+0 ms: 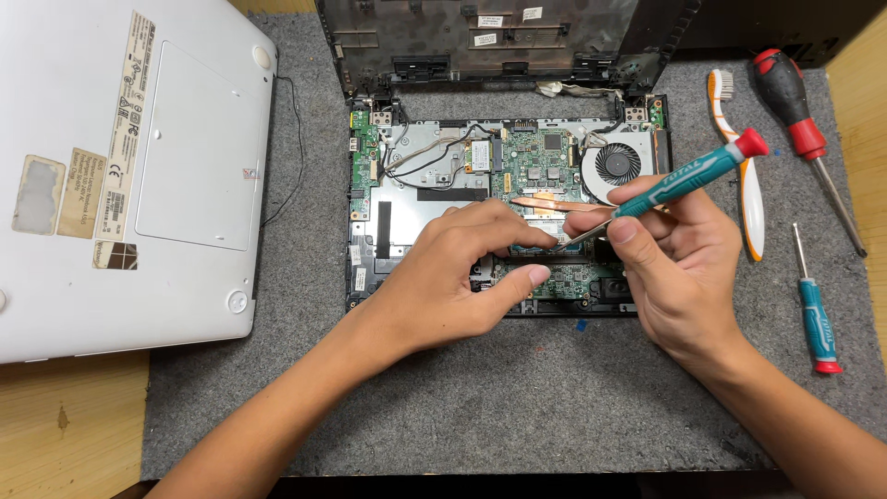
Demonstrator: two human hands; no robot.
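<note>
I see right hand (pixel 670 249) grasping teal screwdriver (pixel 679 182), tip down on opened laptop (pixel 504 212) board at centre of grey mat (pixel 517 407). Left hand (pixel 462 268) fingers curled, pinching beside tip. Risk as I judge: tip slips, gouges board; tiny screw drops inside.

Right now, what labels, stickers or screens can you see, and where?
Long label: white laptop base, left; narrow white strip, grey print.
Tan sticker: below it; beige rectangle.
Grey sticker: left edge; worn grey patch.
Dark sticker: lower; small square.
White tags: black lid panel, top; small rectangles.
No lit screen.
</note>
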